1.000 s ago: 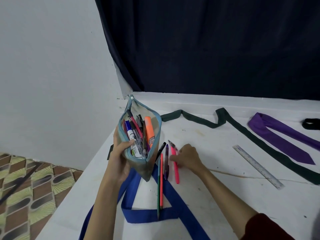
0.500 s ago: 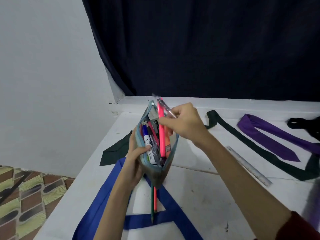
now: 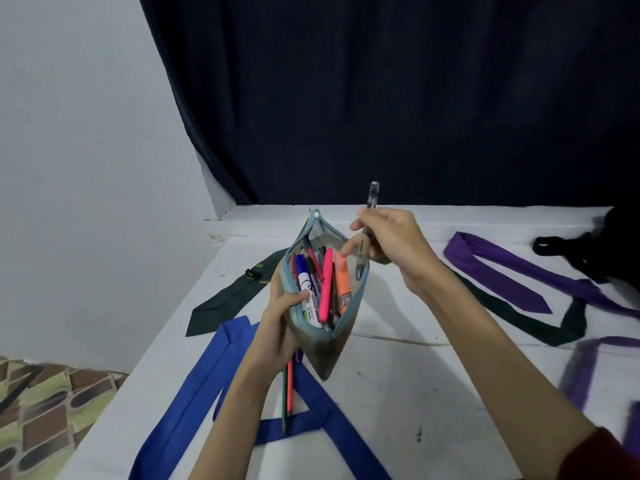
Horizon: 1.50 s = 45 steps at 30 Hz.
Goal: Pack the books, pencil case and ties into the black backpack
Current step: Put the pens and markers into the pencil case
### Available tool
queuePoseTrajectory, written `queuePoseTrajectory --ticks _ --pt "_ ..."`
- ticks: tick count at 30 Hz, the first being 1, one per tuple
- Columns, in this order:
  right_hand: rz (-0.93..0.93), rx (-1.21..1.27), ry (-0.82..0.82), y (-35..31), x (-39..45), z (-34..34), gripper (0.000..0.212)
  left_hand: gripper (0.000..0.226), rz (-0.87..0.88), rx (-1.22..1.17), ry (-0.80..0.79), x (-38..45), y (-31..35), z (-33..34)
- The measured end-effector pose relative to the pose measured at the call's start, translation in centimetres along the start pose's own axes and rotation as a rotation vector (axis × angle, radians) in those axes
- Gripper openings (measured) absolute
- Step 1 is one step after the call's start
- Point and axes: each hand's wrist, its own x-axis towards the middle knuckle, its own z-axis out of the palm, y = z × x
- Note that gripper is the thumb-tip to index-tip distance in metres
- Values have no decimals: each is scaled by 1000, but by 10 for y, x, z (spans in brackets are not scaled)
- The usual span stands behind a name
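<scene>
- I judge the task to be at an early stage: the pencil case (image 3: 320, 299) is being filled, and nothing I can see has gone into the backpack.
- My left hand (image 3: 280, 320) grips the pencil case from its left side, thumb hooked over the rim, and holds it open above the bench (image 3: 398, 375). Markers, an orange highlighter and a pink pen stand inside it.
- My right hand (image 3: 388, 242) pinches a clear-barrelled pen (image 3: 366, 233), tip down at the far right edge of the case mouth. The pen is not yet inside.
- Left on the bench: two pencils (image 3: 287, 393), one green and one red, lying under the case and across the blue tie (image 3: 194, 393).
- Ties not packed: the blue tie at the near edge, the dark green tie (image 3: 232, 296) running behind the case and out to the right, and the purple tie (image 3: 498, 271) to the right.
- The case zip is open, so closing it remains to be done.
- A black shape at the right edge is probably the black backpack (image 3: 595, 251). It is cut off by the frame, and I cannot tell whether it is open.
- No books are in view.
- The lower right is motion-blurred. The purple streaks there may be more tie, unconfirmed.
- The near ends of the pencils pass behind my left wrist.
</scene>
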Motion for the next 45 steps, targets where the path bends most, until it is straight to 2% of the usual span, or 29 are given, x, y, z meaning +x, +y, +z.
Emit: queuePoseTrajectory --ticks 3,8,12,17,22,26,29,34,37,41,45 --pt "-36 -6 23 0 -3 -3 23 81 -14 2 2 -5 2 11" --pt "10 -198 -54 8 -5 9 18 79 -68 14 8 -10 6 20" --pt "12 -396 -132 14 -11 20 25 73 -96 4 36 -16 7 13" --pt "26 -449 -208 8 -3 38 23 74 -124 3 90 -19 16 -11" --pt "60 -519 -173 10 16 80 21 81 -111 21 39 -7 38 -43" --pt "82 -669 -216 11 30 117 29 82 -134 150 14 0 52 -71" --pt "-19 -751 -73 12 38 136 34 79 -134 152 -17 5 63 -90" --pt "-147 -479 305 13 36 129 30 76 -156 139 -18 2 82 -128" --pt "-26 -424 372 40 28 115 29 88 -188 152 29 -2 93 -149" --pt "322 -609 150 101 14 112 20 89 -209 157 52 -5 98 -166" --pt "419 -734 117 138 13 129 26 89 -224 178 37 -6 96 -171"
